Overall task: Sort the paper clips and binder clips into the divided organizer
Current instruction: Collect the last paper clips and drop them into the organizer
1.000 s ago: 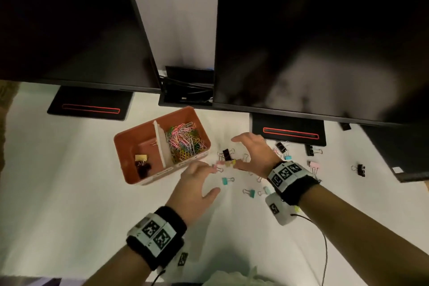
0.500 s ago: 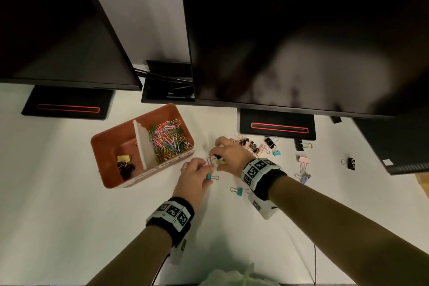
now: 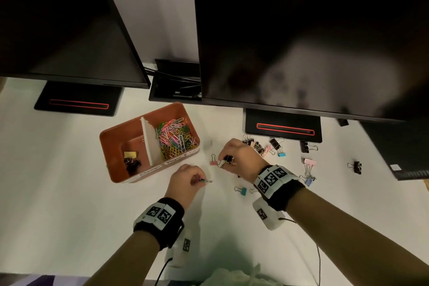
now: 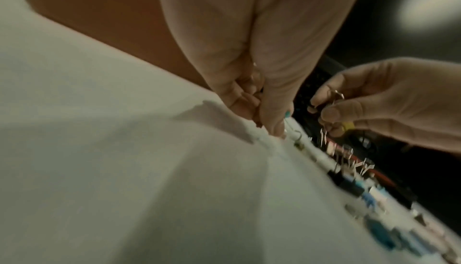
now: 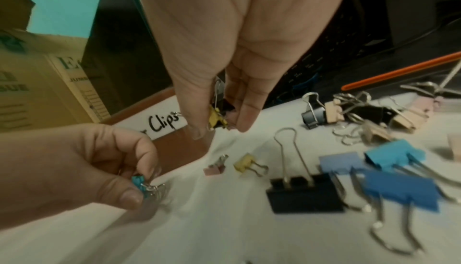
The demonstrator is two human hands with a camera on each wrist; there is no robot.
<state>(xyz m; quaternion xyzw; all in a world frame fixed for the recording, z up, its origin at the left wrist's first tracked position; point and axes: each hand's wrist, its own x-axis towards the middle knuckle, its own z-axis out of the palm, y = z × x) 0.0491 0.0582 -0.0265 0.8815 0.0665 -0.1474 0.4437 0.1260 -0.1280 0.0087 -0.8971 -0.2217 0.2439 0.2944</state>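
Note:
The orange divided organizer point(image 3: 115, 173) stands left of centre; its left compartment holds a yellow and a black binder clip point(image 3: 131, 160), its right one a heap of coloured paper clips point(image 3: 176, 139). My left hand point(image 3: 198, 180) pinches a small teal binder clip point(image 5: 138, 182) just above the table, right of the organizer's front corner. My right hand point(image 3: 225, 161) pinches a black clip and a yellow clip point(image 5: 217, 119) together. A pink clip point(image 3: 213, 162) and a teal clip point(image 3: 242, 191) lie close by. Several more binder clips point(image 3: 267, 146) are scattered to the right.
Two dark monitors point(image 3: 301, 42) hang over the back of the white table, their stands point(image 3: 283, 126) behind the clips. A cable tray point(image 3: 174, 86) sits between them. A cardboard box point(image 5: 37, 83) shows in the right wrist view. Crumpled white material point(image 3: 234, 277) lies at the front edge.
Both hands were spread open over the clips; now each pinches clips. The left hand has drawn back toward me with the teal clip. The right has lifted the black and yellow clips.

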